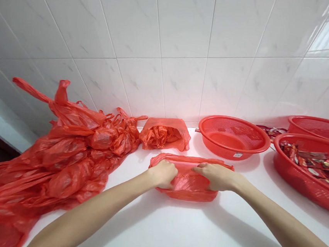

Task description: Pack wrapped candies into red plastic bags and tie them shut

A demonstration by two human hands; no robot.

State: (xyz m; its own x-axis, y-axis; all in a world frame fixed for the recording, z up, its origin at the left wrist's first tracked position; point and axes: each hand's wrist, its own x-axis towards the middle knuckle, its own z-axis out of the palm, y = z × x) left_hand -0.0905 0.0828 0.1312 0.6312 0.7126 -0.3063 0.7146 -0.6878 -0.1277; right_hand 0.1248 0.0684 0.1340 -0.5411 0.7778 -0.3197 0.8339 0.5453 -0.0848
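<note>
A red plastic bag (pixel 189 184) lies on the white table in front of me, its wide mouth spread toward me. My left hand (pixel 163 174) is closed at the left side of the mouth, fingers curled into the thin plastic. At the right side, my right hand (pixel 217 176) is also closed on the bag, its thumb toward the middle. Some fingertips of both hands are hidden in the plastic. Just behind stands a box-shaped red holder (pixel 183 135), with crumpled red plastic (pixel 161 135) inside it.
A big heap of knotted red plastic bags (pixel 74 157) covers the left side. A red basket (pixel 232 141) stands behind my right hand. Another red basket (pixel 301 183) at the right holds small packets (pixel 314 163), with a further red basket (pixel 324 127) behind. A tiled wall (pixel 185 32) closes off the back.
</note>
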